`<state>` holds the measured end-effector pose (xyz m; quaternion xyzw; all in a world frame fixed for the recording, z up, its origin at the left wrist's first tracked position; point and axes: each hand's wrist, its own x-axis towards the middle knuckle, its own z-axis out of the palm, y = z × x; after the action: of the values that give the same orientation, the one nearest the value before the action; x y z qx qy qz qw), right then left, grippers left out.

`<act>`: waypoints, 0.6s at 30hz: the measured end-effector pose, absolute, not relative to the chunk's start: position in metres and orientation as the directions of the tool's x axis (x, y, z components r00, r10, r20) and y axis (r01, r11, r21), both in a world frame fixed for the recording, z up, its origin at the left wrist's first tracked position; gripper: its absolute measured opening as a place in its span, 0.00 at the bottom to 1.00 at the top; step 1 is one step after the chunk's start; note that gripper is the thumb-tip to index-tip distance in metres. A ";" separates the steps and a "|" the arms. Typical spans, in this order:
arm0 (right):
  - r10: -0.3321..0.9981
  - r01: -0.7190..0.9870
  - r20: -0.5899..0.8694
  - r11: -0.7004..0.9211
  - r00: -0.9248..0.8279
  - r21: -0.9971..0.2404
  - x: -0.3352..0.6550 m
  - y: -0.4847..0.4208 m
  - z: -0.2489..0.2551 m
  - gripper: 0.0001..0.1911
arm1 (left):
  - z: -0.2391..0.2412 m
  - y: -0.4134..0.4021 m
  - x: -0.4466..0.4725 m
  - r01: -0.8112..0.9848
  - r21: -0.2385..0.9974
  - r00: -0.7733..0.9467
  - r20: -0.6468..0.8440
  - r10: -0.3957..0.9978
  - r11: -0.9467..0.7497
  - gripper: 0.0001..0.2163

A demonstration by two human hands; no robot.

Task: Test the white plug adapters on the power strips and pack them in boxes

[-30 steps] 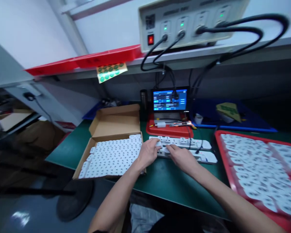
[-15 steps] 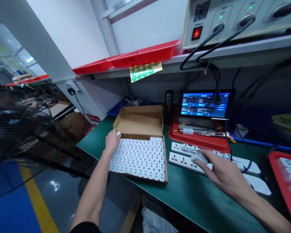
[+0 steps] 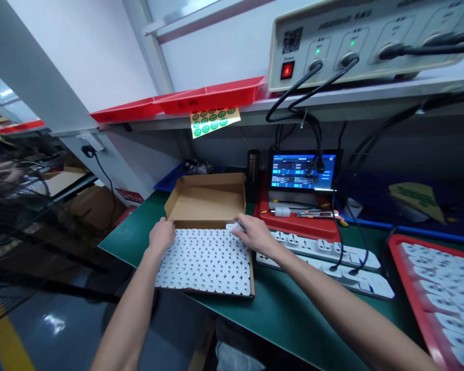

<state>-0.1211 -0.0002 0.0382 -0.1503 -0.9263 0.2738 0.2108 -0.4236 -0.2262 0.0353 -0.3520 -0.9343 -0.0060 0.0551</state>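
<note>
Piece of white plastic (image 3: 238, 226) I record pinched in the right hand (image 3: 255, 235), at the far right corner of the open brown cardboard box (image 3: 211, 200); left hand (image 3: 162, 235), well apart, at its far left corner, grip hidden.

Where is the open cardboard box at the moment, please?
In the head view, the open cardboard box sits just left of centre on the green table, left of the two white power strips.
</note>
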 end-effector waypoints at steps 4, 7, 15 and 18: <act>0.324 0.211 0.238 0.891 -0.916 -0.402 -0.178 -0.005 0.028 0.17 | 0.032 -0.236 -0.383 0.761 0.072 -0.630 0.320 0.708 0.644 0.16; 0.305 0.261 0.145 0.930 -0.941 -0.259 -0.199 -0.011 0.023 0.22 | 0.022 -0.247 -0.347 0.859 0.158 -0.502 0.446 0.741 0.486 0.15; 0.238 0.216 0.215 0.969 -0.947 -0.122 -0.186 -0.011 0.043 0.15 | 0.027 -0.241 -0.276 0.935 0.251 -0.347 0.502 0.792 0.251 0.13; 0.218 0.203 0.288 0.976 -0.932 -0.082 -0.121 -0.003 0.058 0.14 | 0.026 -0.219 -0.246 0.961 0.263 -0.224 0.544 0.808 0.089 0.12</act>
<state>-0.1212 -0.0033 0.0579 -0.1072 -0.9826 0.0255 0.1492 -0.2455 -0.2189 0.0265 -0.6089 -0.7263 -0.2907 0.1311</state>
